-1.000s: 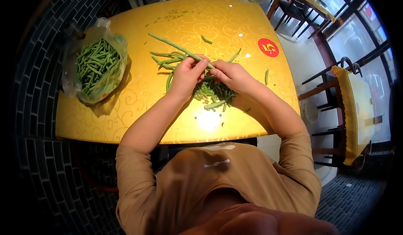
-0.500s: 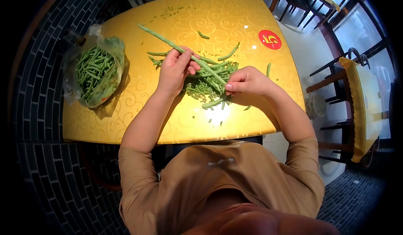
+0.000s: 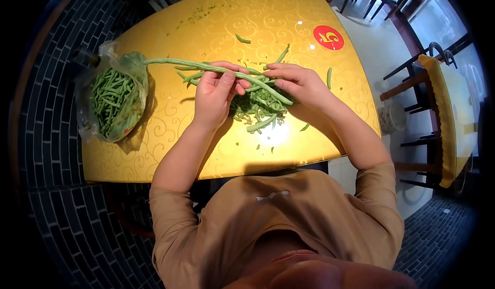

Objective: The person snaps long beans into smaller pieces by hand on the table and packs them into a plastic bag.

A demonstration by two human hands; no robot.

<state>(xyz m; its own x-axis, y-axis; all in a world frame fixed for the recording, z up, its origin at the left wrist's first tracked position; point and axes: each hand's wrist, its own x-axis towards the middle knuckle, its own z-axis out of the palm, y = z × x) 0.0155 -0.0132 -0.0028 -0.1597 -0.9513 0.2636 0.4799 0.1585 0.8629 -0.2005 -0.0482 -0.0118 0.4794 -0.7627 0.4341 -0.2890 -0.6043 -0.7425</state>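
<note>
A long green bean (image 3: 180, 62) is pinched near its middle between the thumb and fingers of my left hand (image 3: 216, 93). Its far end reaches left toward the bag, and its near end slants down to the right under my right hand (image 3: 299, 85). That hand has its fingers stretched out and its thumb apart, over the bean's right part; whether the fingertips touch it, I cannot tell. Below both hands lies a pile of beans and trimmed bits (image 3: 260, 103), partly hidden by them. A short bean piece (image 3: 261, 124) rests at the pile's front edge.
A clear plastic bag (image 3: 136, 98) full of snapped bean pieces (image 3: 111, 95) stands at the table's left. Small green scraps (image 3: 198, 14) lie toward the back of the golden table (image 3: 154, 149). A red round sticker (image 3: 328, 37) is at the right. Another table (image 3: 456, 118) and chairs stand beyond.
My right hand has let go of the bean's right end and moved up, its fingers spreading. The bean has turned flatter in my left hand, its far end swinging down and left.
</note>
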